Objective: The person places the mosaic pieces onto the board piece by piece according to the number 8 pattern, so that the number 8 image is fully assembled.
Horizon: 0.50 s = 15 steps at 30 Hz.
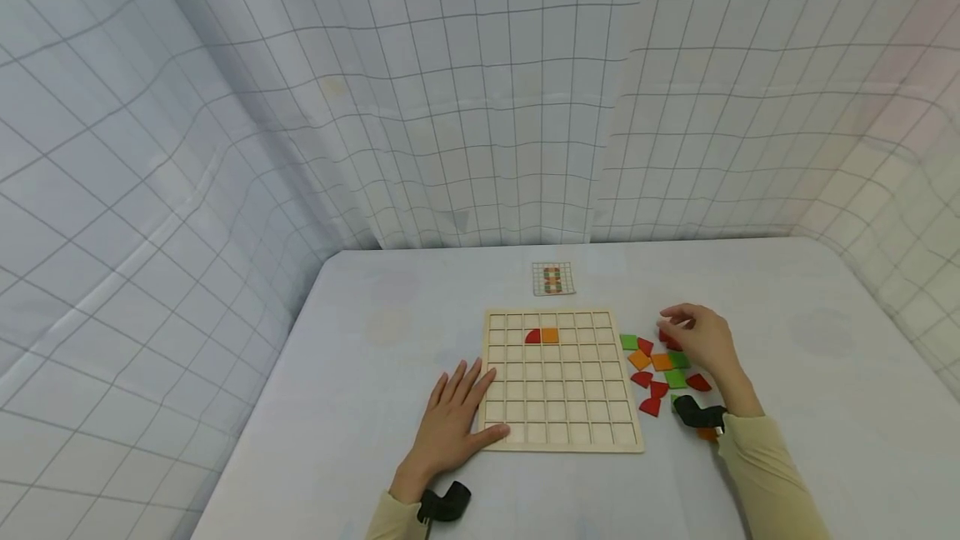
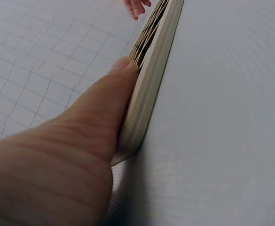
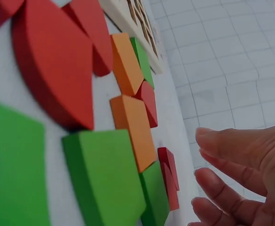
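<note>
- From my seat, the step looks like picking a loose piece for the board [image 1: 572,372]; I'd keep the left hand [image 1: 448,423] laid flat over the board's left edge, fingers spread and gripping nothing, as steady weight.
- The right hand [image 1: 705,340] is well apart from it, over the pieces right of the board's far half; its fingers bend loosely, and I see nothing between them.
- I'd go for the red pair [image 3: 169,176] with thumb and fingertip on opposite sides, lifting straight up so the neighbours don't shift.
- On the board, a red quarter [image 1: 533,337] and an orange square [image 1: 550,335] sit side by side in the far rows; I'd turn any curved piece before lowering it, so its straight sides meet the cell walls.
- Only my head view gives the card [image 1: 553,279], just beyond the board's far edge; its pattern is too small for me to read surely.
- The left wrist view adds the thumb [image 2: 111,94] against the board's side, and the board's thickness.
- The right wrist view shows how thick the pieces are, and air between fingertips and red pair, which the head view, from above, can't settle.
</note>
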Available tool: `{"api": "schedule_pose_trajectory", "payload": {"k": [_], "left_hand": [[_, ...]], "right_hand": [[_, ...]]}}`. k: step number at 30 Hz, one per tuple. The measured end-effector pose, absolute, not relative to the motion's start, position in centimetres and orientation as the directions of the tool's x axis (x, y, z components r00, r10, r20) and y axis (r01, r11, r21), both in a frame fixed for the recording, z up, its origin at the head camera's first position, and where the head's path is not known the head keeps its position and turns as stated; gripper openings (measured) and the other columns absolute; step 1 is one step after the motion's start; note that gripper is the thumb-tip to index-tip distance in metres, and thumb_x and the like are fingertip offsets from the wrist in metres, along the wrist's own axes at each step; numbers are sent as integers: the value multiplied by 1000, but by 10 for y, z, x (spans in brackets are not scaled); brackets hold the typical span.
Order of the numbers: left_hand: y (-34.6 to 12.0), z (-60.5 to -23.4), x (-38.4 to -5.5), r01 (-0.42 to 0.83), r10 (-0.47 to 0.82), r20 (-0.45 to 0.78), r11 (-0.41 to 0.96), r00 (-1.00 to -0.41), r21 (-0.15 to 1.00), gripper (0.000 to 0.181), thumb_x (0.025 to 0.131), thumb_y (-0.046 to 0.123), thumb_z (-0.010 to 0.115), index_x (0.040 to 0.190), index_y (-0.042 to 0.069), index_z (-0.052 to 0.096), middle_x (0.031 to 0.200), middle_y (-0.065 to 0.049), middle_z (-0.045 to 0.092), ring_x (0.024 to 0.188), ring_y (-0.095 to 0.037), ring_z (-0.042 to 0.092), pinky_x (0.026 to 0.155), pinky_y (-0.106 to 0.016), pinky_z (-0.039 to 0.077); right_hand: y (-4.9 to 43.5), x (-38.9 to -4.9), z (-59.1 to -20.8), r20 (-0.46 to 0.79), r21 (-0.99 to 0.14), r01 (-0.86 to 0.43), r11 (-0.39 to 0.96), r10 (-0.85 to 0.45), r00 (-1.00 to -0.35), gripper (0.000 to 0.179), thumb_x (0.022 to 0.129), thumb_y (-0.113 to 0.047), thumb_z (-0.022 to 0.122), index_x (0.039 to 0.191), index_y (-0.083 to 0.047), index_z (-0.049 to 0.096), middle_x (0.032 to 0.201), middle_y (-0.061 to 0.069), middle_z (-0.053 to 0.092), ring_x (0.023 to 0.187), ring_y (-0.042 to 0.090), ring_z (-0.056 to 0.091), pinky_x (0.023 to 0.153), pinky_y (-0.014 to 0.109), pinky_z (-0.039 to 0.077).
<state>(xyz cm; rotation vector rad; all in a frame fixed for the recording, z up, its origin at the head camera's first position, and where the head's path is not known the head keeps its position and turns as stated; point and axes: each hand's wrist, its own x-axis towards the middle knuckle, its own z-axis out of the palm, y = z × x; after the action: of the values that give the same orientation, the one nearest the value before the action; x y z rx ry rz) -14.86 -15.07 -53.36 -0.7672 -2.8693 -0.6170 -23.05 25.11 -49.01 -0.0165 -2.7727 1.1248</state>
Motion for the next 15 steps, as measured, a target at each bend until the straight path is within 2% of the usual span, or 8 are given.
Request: {"api": "schedule_pose_trajectory", "payload": {"k": [2,9,15], "left_hand": [[-151,-533,-148,500,455,208,788,-866,359,81,87,59,56,150,15,31,155,-9,23,142,-29,14,112,-49,7],[-151,-533,-148,498,457,199,791,-867,355,81,87,59,56,151,15,30,154,-10,23,142,-30,13,112,-49,7],[-151,-532,-147,492,455,189,800,-870,344,81,87,59,55,151,16,29,155,-9,21,142,-28,12,112,-47,6]], "right_hand": [[254,-231,-492,102,-690,-25,723,63,-993,31,89,-21,67,106,5,66,95,19,62,83,32,56,63,32,46],[259,-228,-496,-12,-676,44,736,49,-999,43,84,-28,73,108,6,64,104,26,58,93,39,52,73,43,47],[258,-228,-499,-10,-664,44,747,51,-999,40,83,-25,74,105,6,65,104,27,57,93,39,51,75,46,48]]}}
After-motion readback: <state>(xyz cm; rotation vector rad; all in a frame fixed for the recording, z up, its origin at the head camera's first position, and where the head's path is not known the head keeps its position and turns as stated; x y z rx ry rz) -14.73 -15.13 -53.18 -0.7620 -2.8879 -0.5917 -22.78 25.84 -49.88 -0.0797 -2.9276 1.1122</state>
